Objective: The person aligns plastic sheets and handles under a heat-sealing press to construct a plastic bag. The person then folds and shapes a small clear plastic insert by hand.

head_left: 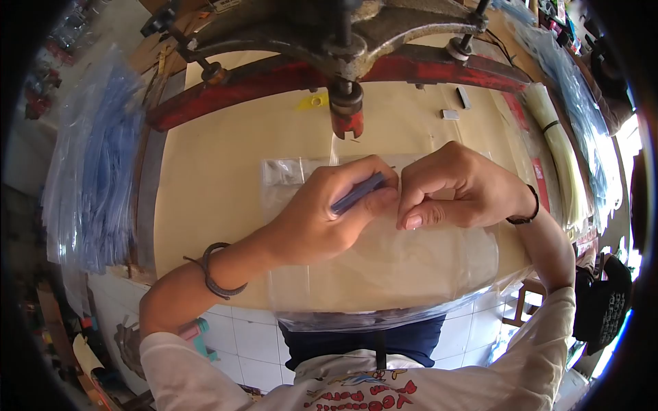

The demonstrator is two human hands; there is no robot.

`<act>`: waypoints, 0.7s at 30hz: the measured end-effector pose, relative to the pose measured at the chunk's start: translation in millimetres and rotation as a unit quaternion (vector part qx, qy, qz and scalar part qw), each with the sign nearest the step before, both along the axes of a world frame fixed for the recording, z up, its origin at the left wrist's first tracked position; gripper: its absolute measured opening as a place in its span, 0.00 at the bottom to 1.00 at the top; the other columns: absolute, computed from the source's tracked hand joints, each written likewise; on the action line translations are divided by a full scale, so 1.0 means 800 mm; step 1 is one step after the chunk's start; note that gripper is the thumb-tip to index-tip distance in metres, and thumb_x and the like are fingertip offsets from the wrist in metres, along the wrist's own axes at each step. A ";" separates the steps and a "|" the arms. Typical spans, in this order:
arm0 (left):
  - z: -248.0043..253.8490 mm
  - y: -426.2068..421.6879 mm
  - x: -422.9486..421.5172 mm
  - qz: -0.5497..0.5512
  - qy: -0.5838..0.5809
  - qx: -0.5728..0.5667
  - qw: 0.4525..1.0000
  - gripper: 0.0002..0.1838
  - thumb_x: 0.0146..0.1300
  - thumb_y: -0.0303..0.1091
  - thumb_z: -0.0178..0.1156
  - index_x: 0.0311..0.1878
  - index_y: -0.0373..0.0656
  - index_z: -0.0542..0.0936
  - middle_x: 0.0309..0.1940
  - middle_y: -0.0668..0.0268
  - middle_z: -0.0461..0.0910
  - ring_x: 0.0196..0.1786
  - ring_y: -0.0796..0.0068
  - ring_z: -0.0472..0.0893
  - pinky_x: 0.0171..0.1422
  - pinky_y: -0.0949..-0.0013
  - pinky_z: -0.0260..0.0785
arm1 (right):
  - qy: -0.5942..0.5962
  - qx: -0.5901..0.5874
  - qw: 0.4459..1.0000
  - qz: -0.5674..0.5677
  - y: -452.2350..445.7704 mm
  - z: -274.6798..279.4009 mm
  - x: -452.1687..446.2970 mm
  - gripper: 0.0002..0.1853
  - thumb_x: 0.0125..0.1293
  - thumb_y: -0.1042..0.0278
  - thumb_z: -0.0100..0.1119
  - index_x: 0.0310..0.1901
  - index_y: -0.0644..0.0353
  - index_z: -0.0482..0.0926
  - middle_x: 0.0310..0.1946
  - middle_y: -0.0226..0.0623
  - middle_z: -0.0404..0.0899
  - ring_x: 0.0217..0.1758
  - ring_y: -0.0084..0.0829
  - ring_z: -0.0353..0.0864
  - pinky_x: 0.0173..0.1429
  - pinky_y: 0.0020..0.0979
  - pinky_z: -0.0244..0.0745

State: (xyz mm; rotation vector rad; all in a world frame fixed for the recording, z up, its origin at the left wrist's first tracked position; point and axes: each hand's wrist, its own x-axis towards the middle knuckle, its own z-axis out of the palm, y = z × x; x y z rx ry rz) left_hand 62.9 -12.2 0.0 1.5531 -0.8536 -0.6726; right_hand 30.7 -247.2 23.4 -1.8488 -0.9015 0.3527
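Observation:
My left hand (327, 222) is closed around a narrow bluish-grey strip bundle (358, 193), which looks like stacked plastic. Close beside its fingertips, my right hand (469, 188) is curled with thumb and forefinger together. Whatever lies in that pinch, if anything, is too small or hidden to make out. Beneath both hands, a clear plastic sheet or bag (411, 274) lies on the tan work surface (205, 178), its near edge hanging toward my lap. Just beyond my hands, the slotted red tip of a press (347, 123) points down.
A red metal bar (267, 79) with a heavy cast frame (411, 27) spans the far side. Two small metal blocks (449, 114) and a yellow piece (315, 101) lie there. Bluish plastic sheets (110, 171) hang at left; a pale strip bundle (558, 151) lies at right.

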 end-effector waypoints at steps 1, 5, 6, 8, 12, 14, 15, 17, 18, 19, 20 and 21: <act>-0.001 0.001 0.000 0.008 0.000 0.005 1.000 0.09 0.77 0.36 0.54 0.43 0.40 0.74 0.27 0.75 0.70 0.28 0.86 0.69 0.34 0.77 0.64 | -0.029 -0.051 0.998 -0.035 -0.001 0.000 0.002 0.03 0.65 0.76 0.66 0.39 0.64 0.84 0.30 0.38 0.83 0.32 0.34 0.83 0.38 0.32 0.74; -0.001 0.003 0.004 0.015 0.042 0.007 0.999 0.08 0.77 0.35 0.54 0.43 0.40 0.74 0.28 0.73 0.71 0.29 0.86 0.70 0.34 0.75 0.66 | -0.056 -0.132 0.984 -0.109 -0.005 -0.002 0.007 0.04 0.68 0.74 0.64 0.38 0.65 0.84 0.29 0.38 0.83 0.29 0.32 0.81 0.36 0.31 0.73; -0.004 0.004 0.003 0.022 0.080 -0.005 0.997 0.09 0.78 0.36 0.54 0.43 0.40 0.73 0.28 0.72 0.71 0.29 0.85 0.71 0.35 0.75 0.67 | -0.055 -0.122 0.987 -0.092 -0.008 -0.004 0.008 0.05 0.69 0.73 0.62 0.39 0.65 0.84 0.28 0.38 0.82 0.29 0.31 0.81 0.35 0.31 0.74; -0.006 0.003 0.003 0.030 0.141 -0.027 0.989 0.09 0.78 0.36 0.54 0.44 0.40 0.73 0.30 0.70 0.72 0.30 0.84 0.72 0.36 0.74 0.69 | -0.020 -0.088 0.993 -0.074 -0.011 -0.007 0.010 0.07 0.72 0.71 0.59 0.40 0.66 0.84 0.28 0.38 0.83 0.29 0.29 0.81 0.35 0.31 0.75; -0.005 0.002 0.007 0.032 0.215 -0.065 0.974 0.12 0.78 0.40 0.54 0.48 0.39 0.73 0.33 0.67 0.74 0.31 0.81 0.74 0.38 0.72 0.72 | 0.063 -0.058 0.994 -0.071 -0.017 -0.003 0.015 0.12 0.75 0.66 0.57 0.41 0.66 0.84 0.30 0.36 0.84 0.32 0.26 0.82 0.39 0.29 0.77; -0.003 0.002 0.008 0.029 0.212 -0.064 0.975 0.13 0.77 0.40 0.55 0.50 0.38 0.73 0.34 0.67 0.75 0.31 0.81 0.75 0.38 0.72 0.73 | 0.080 -0.070 0.991 -0.081 -0.020 0.003 0.015 0.13 0.76 0.64 0.56 0.42 0.66 0.84 0.31 0.35 0.85 0.33 0.25 0.82 0.40 0.28 0.78; -0.001 0.002 0.007 0.028 0.194 -0.055 0.979 0.14 0.76 0.39 0.56 0.51 0.37 0.73 0.34 0.66 0.76 0.31 0.81 0.75 0.38 0.72 0.73 | 0.089 -0.075 0.989 -0.091 -0.021 0.007 0.016 0.14 0.76 0.63 0.56 0.43 0.66 0.84 0.32 0.35 0.85 0.33 0.24 0.82 0.40 0.27 0.78; -0.001 0.002 0.003 0.032 0.133 -0.039 0.990 0.14 0.74 0.37 0.59 0.52 0.36 0.73 0.35 0.67 0.76 0.32 0.81 0.76 0.38 0.73 0.73 | 0.107 -0.074 0.986 -0.107 -0.023 0.009 0.016 0.15 0.77 0.61 0.56 0.44 0.66 0.85 0.32 0.34 0.85 0.34 0.23 0.82 0.41 0.26 0.78; -0.002 0.001 0.000 0.035 0.090 -0.033 0.995 0.14 0.73 0.36 0.60 0.52 0.36 0.74 0.35 0.67 0.76 0.32 0.82 0.76 0.38 0.73 0.73 | 0.115 -0.068 0.984 -0.114 -0.024 0.009 0.016 0.15 0.77 0.60 0.56 0.44 0.66 0.85 0.32 0.34 0.85 0.34 0.22 0.83 0.41 0.26 0.78; -0.003 0.000 -0.002 0.039 0.046 -0.027 0.998 0.14 0.72 0.35 0.62 0.52 0.35 0.74 0.35 0.68 0.76 0.33 0.82 0.76 0.37 0.74 0.73 | 0.123 -0.062 0.983 -0.121 -0.025 0.009 0.015 0.16 0.77 0.60 0.56 0.45 0.65 0.85 0.33 0.33 0.85 0.35 0.21 0.83 0.41 0.25 0.78; -0.003 0.000 0.000 0.037 0.074 -0.025 0.996 0.13 0.72 0.34 0.62 0.51 0.35 0.75 0.34 0.68 0.76 0.32 0.83 0.76 0.37 0.74 0.73 | 0.143 -0.071 0.979 -0.124 -0.026 0.011 0.015 0.15 0.76 0.60 0.57 0.45 0.65 0.85 0.33 0.32 0.86 0.35 0.20 0.83 0.40 0.25 0.77; -0.003 0.000 0.002 0.036 0.103 -0.024 0.994 0.12 0.71 0.33 0.63 0.51 0.35 0.76 0.34 0.69 0.76 0.32 0.83 0.76 0.37 0.75 0.73 | 0.163 -0.079 0.976 -0.125 -0.026 0.013 0.015 0.14 0.76 0.61 0.58 0.45 0.64 0.86 0.34 0.31 0.86 0.35 0.19 0.83 0.40 0.24 0.77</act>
